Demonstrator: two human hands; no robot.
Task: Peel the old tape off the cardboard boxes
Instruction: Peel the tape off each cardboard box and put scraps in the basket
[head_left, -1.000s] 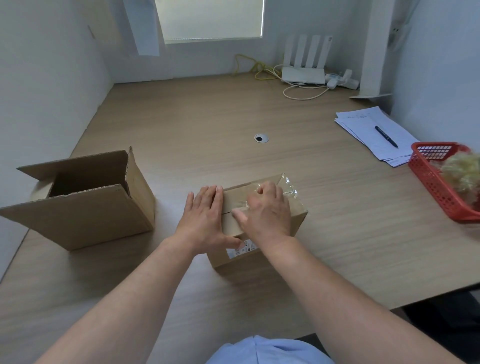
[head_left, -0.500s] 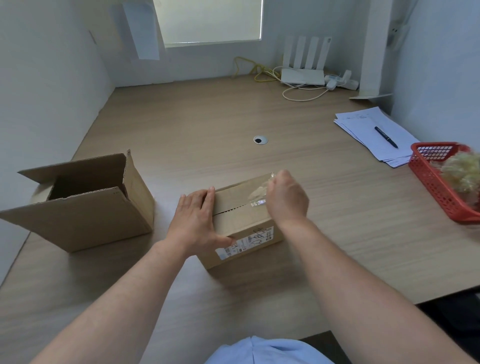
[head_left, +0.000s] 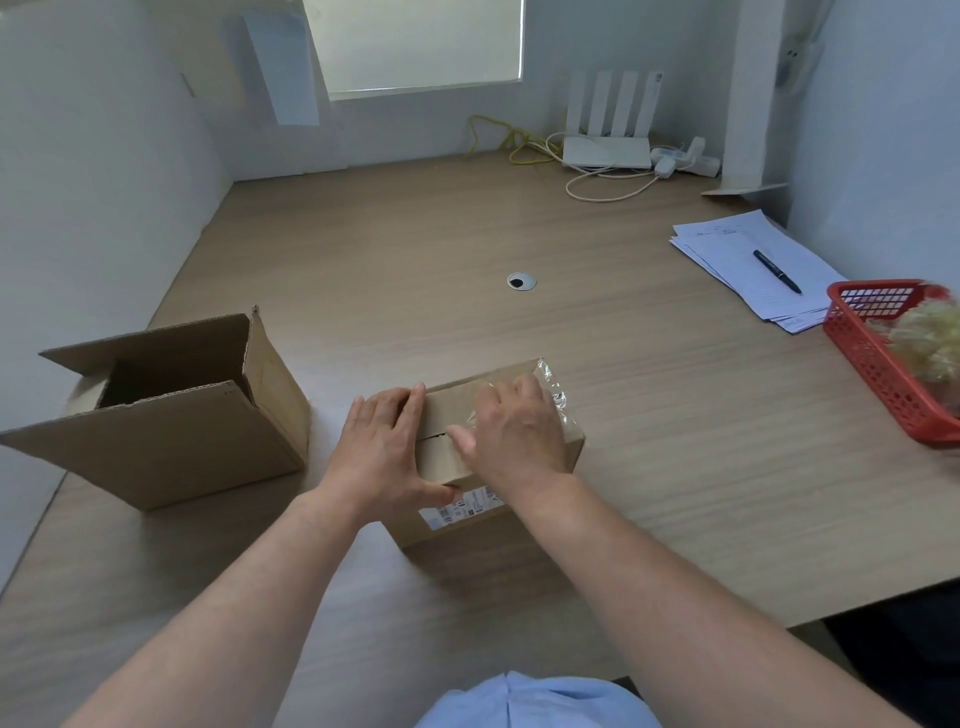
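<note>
Two bare forearms reach forward over a pale wood-grain tabletop (head_left: 597, 353). The left hand (head_left: 384, 452) lies flat with straight fingers, pressing on the left part of a small cardboard box (head_left: 441, 415), thumb along its near top edge. The right hand (head_left: 511, 441) covers the right part of the box top. Its fingers bend toward a crinkled strip of clear tape (head_left: 551, 391) that stands loose at the far edge, just beyond the fingertips. I cannot tell whether they pinch it. A dark gap shows in the flap seam between the hands.

A fast or steep pull would likely snap the thin tape, leaving slivers stuck, or strip the cardboard's paper skin. If the left hand eases off, the light box could slide or lift.

Left of the left hand, apart from it, sits a larger open box (head_left: 171, 436) with its flaps spread. Beyond the hands is a round cable grommet (head_left: 521, 281). Well to the right of the right hand is a red mesh basket (head_left: 878, 369) holding a pale crumpled mass, then papers (head_left: 727, 249) with a black pen (head_left: 776, 271). Farthest off, a white router (head_left: 608, 150) and cables lie below a bright window (head_left: 415, 47), between white walls.
</note>
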